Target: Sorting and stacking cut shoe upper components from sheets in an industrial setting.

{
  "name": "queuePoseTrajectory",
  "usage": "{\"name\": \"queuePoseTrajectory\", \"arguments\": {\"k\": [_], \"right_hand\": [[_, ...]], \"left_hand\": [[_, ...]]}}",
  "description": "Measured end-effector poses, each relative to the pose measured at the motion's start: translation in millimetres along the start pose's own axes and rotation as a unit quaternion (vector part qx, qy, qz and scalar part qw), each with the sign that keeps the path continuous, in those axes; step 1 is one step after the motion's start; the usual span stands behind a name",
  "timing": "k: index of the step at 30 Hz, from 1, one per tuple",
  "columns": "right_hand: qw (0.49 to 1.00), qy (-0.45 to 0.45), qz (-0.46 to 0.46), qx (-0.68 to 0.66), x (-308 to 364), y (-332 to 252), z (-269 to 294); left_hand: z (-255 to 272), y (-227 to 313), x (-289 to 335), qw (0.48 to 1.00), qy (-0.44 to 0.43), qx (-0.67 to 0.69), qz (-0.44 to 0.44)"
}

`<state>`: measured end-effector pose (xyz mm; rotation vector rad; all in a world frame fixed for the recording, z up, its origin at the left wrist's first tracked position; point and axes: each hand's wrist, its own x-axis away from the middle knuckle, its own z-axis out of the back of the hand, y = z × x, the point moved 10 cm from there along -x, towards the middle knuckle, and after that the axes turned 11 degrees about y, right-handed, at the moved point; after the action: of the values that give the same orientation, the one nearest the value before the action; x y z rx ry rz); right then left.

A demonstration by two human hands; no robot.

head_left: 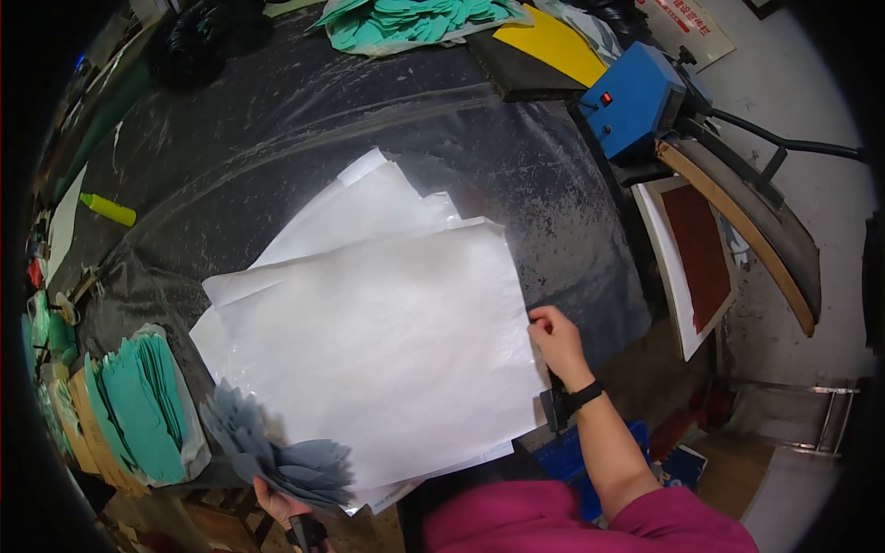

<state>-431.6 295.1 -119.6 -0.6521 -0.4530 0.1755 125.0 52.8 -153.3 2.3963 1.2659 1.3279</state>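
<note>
A large white sheet (387, 341), slightly glossy, lies on the dark table over other white sheets (336, 207) that stick out at its far side. At its right edge is my right hand (560, 348), thumb and fingers closed together in a pinch on that edge. Down at the near left, my left hand (277, 502) grips a fanned bunch of blue-grey cut pieces (272, 452). The bunch overlaps the sheet's near left corner. Most of the left fingers are hidden under the pieces.
Stacked green cut pieces (147, 405) stand at the left edge; more green pieces (419, 20) lie in a bag at the back. A yellow-green bottle or marker (109, 209) lies far left. At the right is a blue machine (634, 101) with a lever, beside a curved wooden-edged board (737, 226).
</note>
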Motion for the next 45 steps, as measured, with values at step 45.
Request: {"name": "queuePoseTrajectory", "arguments": {"k": [45], "right_hand": [[0.830, -0.107, -0.230, -0.497, 127, 166, 42]], "left_hand": [[-48, 1, 73, 0.993, 0.068, -0.099, -0.019]]}}
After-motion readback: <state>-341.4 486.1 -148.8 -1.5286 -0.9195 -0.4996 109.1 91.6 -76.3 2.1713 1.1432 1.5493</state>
